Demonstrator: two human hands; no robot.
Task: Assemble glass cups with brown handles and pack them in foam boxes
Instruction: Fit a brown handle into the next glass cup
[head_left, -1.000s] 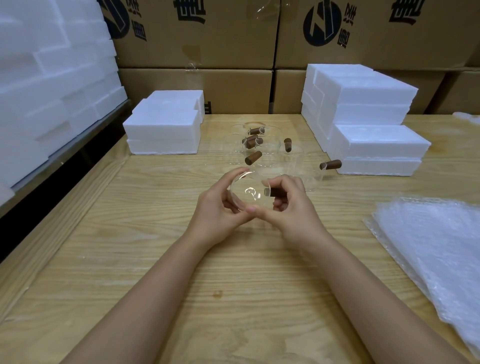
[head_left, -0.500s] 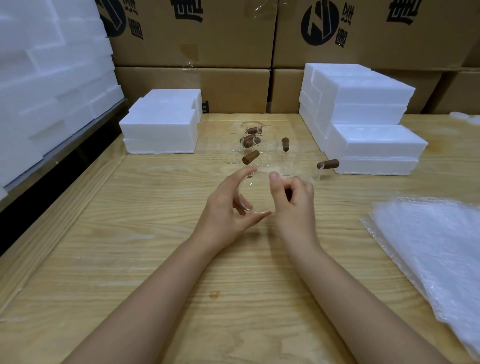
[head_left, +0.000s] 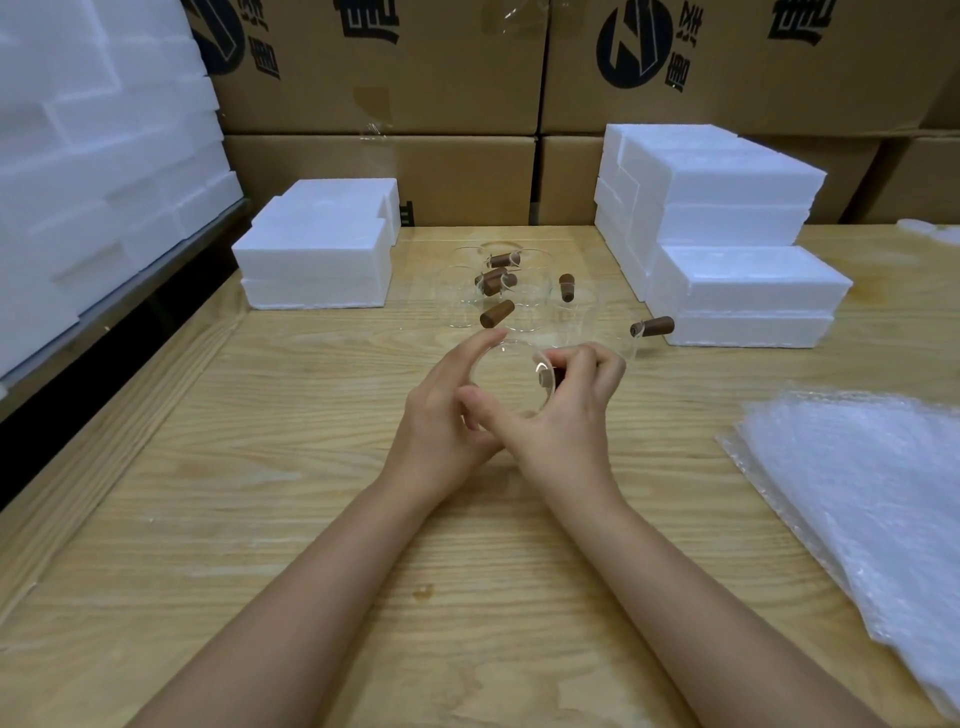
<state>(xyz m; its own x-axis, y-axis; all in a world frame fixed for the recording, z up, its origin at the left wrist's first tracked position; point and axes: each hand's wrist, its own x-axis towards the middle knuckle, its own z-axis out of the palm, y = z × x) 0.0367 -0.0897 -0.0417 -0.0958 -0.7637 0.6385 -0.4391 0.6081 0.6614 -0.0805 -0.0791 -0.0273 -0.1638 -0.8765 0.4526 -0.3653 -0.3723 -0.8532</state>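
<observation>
Just near-side of the cup cluster (head_left: 511, 304), left hand (head_left: 441, 415) grips a cup (head_left: 506, 374) while right hand (head_left: 566, 421) pinches its handle (head_left: 557, 375); fitting looks underway. Next: seat it firmly without cracking glass.

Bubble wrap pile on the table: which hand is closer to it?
Right. The right hand, gripping the brown handle, is left of the bubble wrap; the left hand, holding the glass cup, lies farther left.

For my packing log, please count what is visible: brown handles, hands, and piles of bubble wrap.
Brown handles: 7, one in the right hand.
Hands: 2; the left hand holds a cup.
Bubble wrap piles: 1
Total: 10
</observation>
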